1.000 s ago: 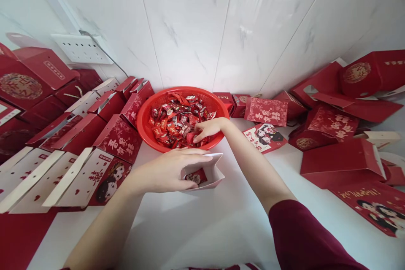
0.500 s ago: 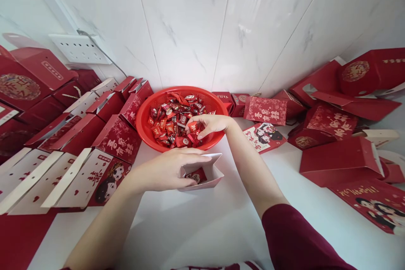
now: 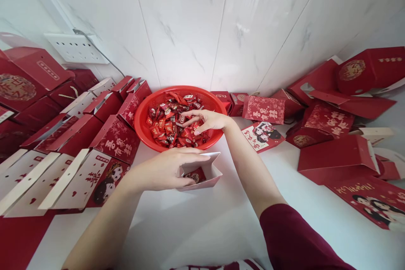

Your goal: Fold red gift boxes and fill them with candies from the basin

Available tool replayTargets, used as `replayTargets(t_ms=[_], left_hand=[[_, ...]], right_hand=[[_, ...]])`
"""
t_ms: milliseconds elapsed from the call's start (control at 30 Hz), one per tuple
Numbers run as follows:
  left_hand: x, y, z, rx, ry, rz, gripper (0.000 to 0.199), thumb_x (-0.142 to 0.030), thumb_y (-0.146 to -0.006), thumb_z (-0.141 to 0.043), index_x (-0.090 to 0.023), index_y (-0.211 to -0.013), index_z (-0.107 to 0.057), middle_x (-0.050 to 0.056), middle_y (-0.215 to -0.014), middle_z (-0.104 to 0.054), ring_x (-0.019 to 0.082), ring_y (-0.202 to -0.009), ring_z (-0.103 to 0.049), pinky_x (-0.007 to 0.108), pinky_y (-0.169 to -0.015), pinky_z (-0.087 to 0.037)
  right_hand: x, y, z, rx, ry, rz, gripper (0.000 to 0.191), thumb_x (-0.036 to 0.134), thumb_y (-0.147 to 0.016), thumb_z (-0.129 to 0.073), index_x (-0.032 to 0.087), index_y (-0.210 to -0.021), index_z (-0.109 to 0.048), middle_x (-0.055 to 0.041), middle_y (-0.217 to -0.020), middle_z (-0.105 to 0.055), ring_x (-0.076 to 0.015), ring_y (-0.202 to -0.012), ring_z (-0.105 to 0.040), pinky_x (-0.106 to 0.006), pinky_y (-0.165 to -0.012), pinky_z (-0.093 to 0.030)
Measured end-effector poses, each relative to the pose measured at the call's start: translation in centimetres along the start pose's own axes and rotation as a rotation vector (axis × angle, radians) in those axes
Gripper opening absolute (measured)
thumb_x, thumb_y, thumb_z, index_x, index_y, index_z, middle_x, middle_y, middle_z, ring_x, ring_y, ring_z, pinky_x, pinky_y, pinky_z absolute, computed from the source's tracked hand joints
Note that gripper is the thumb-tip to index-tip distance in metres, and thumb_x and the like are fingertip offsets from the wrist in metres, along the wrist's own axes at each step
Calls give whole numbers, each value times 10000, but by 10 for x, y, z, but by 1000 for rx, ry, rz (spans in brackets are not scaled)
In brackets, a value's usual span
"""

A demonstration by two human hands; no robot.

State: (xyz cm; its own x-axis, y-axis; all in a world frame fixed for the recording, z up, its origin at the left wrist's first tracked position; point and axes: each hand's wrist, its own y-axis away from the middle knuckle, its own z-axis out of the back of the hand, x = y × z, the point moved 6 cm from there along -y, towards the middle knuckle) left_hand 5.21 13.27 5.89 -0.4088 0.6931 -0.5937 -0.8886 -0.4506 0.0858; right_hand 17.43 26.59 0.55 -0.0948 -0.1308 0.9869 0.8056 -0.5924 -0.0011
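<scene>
With left hand [image 3: 164, 170] at centre of the frame, just below a round red plastic basket [image 3: 141, 128] of red-wrapped sweets [image 3: 167, 126], grasping an open white-lined paper box [image 3: 215, 173] with a red packet [image 3: 198, 174] inside; with right hand [image 3: 207, 120] spread and released over the sweets, left of a flat red-and-white printed card [image 3: 262, 137] on the white worktop [image 3: 190, 228].

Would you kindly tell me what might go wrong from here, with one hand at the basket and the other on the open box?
The right hand is spread over loose sweets, so a careless sweep might push some over the basket rim. The open box, in the left hand, is close to that rim; a bump could tilt it. The left wrist is near the row of boxes and might nudge them.
</scene>
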Motion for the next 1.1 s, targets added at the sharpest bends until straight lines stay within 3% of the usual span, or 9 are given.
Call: replayTargets(t_ms=[100,200,267,333,433,533,700,900,1100], left_hand=[[-2,-1,1,8,-9,-9,619,-318,-887,-629,-417,-1457,-410,-39,-1457,-518,243,-1296,-532,291,-999,-470],[-7,-2,2,12,2,-26,568,-338,-903,-608,-399,-1442,-438,-22,-1414,-556,230,-1252,-562,278,-985,-470],[-11,-3,4,14,0,-34,501,-355,-920,-581,-371,-1412,-485,-5,-1383,-578,225,-1218,-583,269,-963,-475],[-16,-4,5,8,-3,-30,426,-378,-938,-550,-344,-1363,-541,6,-1346,-602,218,-1176,-606,258,-930,-482],[-22,-6,8,-2,10,-12,381,-430,-946,-533,-340,-1314,-578,-4,-1287,-635,200,-1108,-634,243,-882,-488],[-28,-8,9,2,34,-17,343,-442,-953,-522,-339,-1268,-607,-15,-1211,-670,182,-1048,-648,236,-843,-487],[-27,-7,8,-3,58,-23,258,-412,-957,-517,-314,-1143,-669,-24,-1044,-716,165,-939,-657,235,-799,-476],[-17,-3,5,-23,39,-23,395,-397,-939,-537,-352,-1331,-560,-12,-1216,-671,198,-1082,-634,260,-905,-468],[-20,-5,5,-13,-26,-9,416,-453,-934,-540,-337,-1333,-559,-4,-1115,-695,188,-992,-652,253,-864,-471]], right_hand=[[3,0,9,-194,37,73,804,199,-686,-820,169,-1417,-484,-104,-1134,-723,-250,-1140,-641,-392,-944,-555],[14,7,12,-377,-87,221,785,222,-690,-830,214,-1403,-504,-62,-1145,-723,-221,-1099,-661,-394,-990,-538],[19,16,9,-478,-246,234,699,259,-718,-818,244,-1359,-540,-44,-1174,-704,-194,-1043,-679,-361,-929,-580],[21,27,2,-557,-376,143,573,296,-754,-792,249,-1286,-584,-39,-1151,-694,-181,-982,-692,-316,-791,-629],[28,46,-15,-559,-430,61,469,279,-760,-789,243,-1195,-619,-30,-1103,-686,-170,-970,-690,-305,-770,-634],[43,62,-29,-490,-332,140,444,232,-744,-801,232,-1160,-645,-26,-1124,-679,-145,-962,-685,-329,-919,-581],[62,81,-42,-442,-101,184,472,196,-738,-779,236,-1192,-652,-55,-1273,-627,-205,-1138,-616,-370,-962,-543],[86,100,-49,-577,260,260,351,178,-781,-738,244,-1118,-664,-31,-1131,-671,-205,-1116,-605,-389,-1019,-467],[93,103,-56,-565,351,247,214,212,-868,-656,223,-1081,-666,-29,-1079,-692,-188,-1014,-641,-349,-917,-503]])
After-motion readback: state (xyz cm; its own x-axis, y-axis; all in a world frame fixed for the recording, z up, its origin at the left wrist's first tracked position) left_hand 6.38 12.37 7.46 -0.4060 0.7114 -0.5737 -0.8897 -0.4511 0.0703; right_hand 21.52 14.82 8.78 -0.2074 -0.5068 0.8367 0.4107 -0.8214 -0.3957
